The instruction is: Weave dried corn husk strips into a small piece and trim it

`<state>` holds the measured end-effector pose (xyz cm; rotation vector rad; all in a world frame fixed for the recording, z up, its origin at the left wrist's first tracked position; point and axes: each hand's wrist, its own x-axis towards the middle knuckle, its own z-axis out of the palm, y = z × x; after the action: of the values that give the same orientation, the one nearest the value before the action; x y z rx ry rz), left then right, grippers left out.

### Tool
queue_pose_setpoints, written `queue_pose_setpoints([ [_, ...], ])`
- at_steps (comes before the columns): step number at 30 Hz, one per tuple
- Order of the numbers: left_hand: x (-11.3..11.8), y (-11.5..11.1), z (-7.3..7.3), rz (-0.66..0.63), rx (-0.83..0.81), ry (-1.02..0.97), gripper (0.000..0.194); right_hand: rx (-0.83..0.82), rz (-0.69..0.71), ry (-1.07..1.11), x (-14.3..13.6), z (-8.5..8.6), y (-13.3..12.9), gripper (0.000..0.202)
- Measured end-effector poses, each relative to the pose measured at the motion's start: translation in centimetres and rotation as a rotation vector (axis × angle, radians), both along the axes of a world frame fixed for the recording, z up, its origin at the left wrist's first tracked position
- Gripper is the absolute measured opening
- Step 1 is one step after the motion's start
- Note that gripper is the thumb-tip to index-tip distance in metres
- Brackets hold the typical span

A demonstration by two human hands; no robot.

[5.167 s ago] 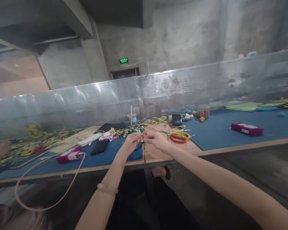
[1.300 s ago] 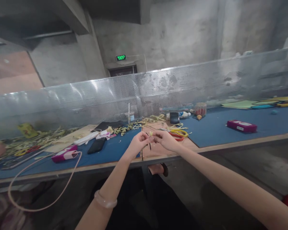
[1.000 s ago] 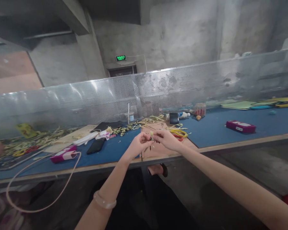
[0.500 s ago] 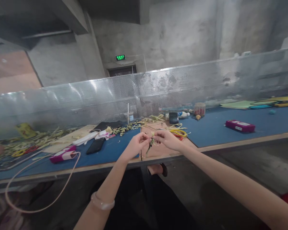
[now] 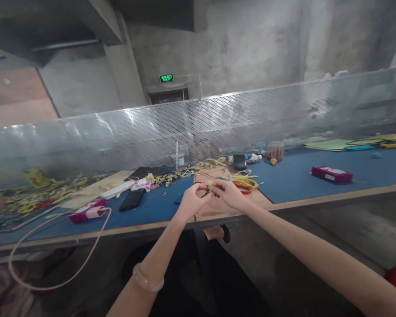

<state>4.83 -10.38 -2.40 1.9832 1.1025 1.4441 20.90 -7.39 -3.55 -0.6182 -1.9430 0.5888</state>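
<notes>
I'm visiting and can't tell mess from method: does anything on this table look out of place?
The pink cord by the purple box on the left looks odd: it droops in a loop past the front edge of the table, where it might snag. The pale strips are strewn untidily, but nothing looks clearly damaged.

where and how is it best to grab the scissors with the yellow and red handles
Probably by the yellow handle, from above and the right: the scissors seem to lie flat with the blades toward the left, and that loop shows plainly, while the right hand partly screens the red handle in this view.
</notes>
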Motion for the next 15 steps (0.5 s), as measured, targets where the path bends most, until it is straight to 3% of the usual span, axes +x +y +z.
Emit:
queue_pose_setpoints([
  [6, 0.6, -0.9, -0.1, 0.020, 0.178, 0.016, 0.009, 0.006, -0.018, 0.080, 0.0, -0.2, -0.8, 0.022],
  [15, 0.8, -1.6, 0.2, -0.004, 0.186, -0.052, 0.008, -0.052, -0.002, 0.230, 0.0, -1.0, -1.3, 0.023],
])
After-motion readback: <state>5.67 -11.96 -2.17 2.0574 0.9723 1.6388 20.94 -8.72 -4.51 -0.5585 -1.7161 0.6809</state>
